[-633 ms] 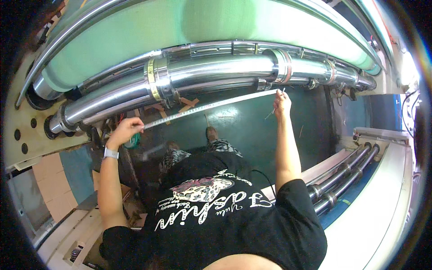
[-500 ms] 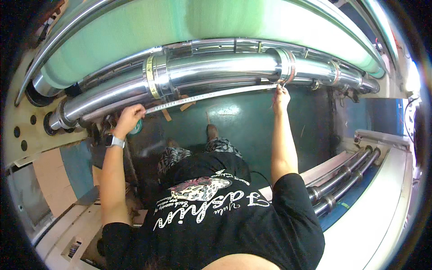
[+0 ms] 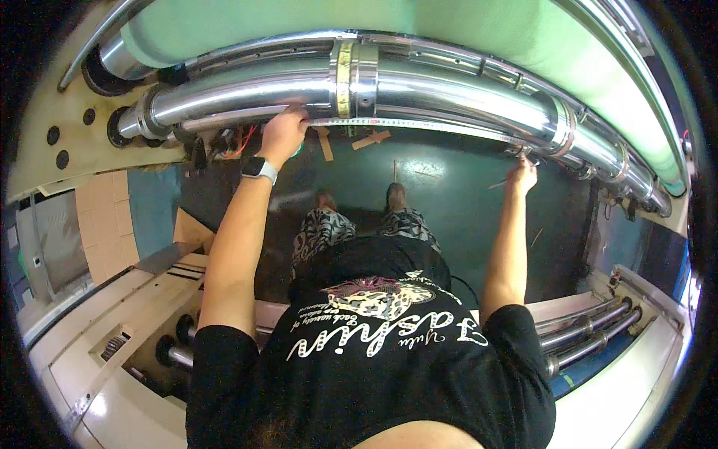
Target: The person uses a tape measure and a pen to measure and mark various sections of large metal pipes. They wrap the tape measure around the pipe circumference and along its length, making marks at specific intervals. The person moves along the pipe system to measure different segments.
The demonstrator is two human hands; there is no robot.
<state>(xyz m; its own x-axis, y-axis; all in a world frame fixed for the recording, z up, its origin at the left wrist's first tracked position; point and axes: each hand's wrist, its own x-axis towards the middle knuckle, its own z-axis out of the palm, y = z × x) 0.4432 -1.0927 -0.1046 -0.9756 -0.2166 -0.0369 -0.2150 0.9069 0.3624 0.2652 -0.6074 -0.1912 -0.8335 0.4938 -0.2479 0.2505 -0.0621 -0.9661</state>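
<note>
A white tape measure (image 3: 419, 124) is stretched along the near underside of a shiny steel roller (image 3: 247, 93). My left hand (image 3: 283, 136) is closed on its casing, mostly hidden, with only a bit of green showing under the palm. At the tape's far right end my right hand (image 3: 523, 176) pinches it, just below a collar (image 3: 566, 127) on the roller. A thin stick-like piece also juts from that hand; I cannot make out what it is. Between my hands, a wider collar with a yellow marked band (image 3: 344, 78) circles the roller, just above the tape.
Behind the roller curves a large pale green cylinder (image 3: 321, 19). A cream machine side panel (image 3: 97, 142) stands at the left. Brown strips (image 3: 324, 142) lie on the dark green floor (image 3: 449, 194). Low machine frames with steel rollers (image 3: 591, 337) flank me behind.
My view has shifted left and closer over the roller. My left hand has risen against the roller's underside, bringing the tape nearer to it. Both hands keep their hold.
</note>
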